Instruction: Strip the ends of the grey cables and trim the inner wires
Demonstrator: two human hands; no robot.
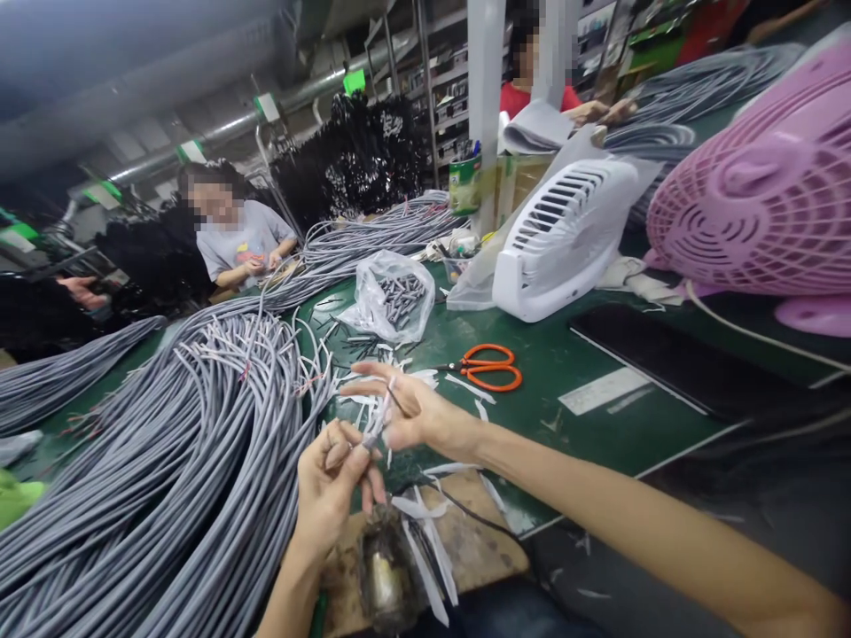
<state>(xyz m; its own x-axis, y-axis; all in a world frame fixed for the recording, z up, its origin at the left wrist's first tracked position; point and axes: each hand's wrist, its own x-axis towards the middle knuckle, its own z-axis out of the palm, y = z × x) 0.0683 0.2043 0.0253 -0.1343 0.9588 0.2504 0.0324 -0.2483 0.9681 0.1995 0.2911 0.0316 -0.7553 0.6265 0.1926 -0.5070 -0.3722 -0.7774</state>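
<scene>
My left hand [336, 465] is closed in a pinch on a grey cable end [370, 439], just above a small dark-stained metal-and-glass device [389, 576]. Close against it, my right hand [425, 409] has its forefingers stretched out to the left and its thumb bent below. A thin dark piece [397, 401] lies in the right hand's fingers, and whitish strands show between the two hands. To the left spreads a large bundle of grey cables [219, 425] with stripped ends. Orange-handled scissors [488, 368] lie beyond my right hand.
A clear bag of short grey tubes [399, 297] sits behind my hands. White strips [425, 549] lie on a worn board [479, 523]. At right stand a white fan [565, 239], a pink fan [751, 195] and a black flat panel [678, 354]. People work across the green table [551, 434].
</scene>
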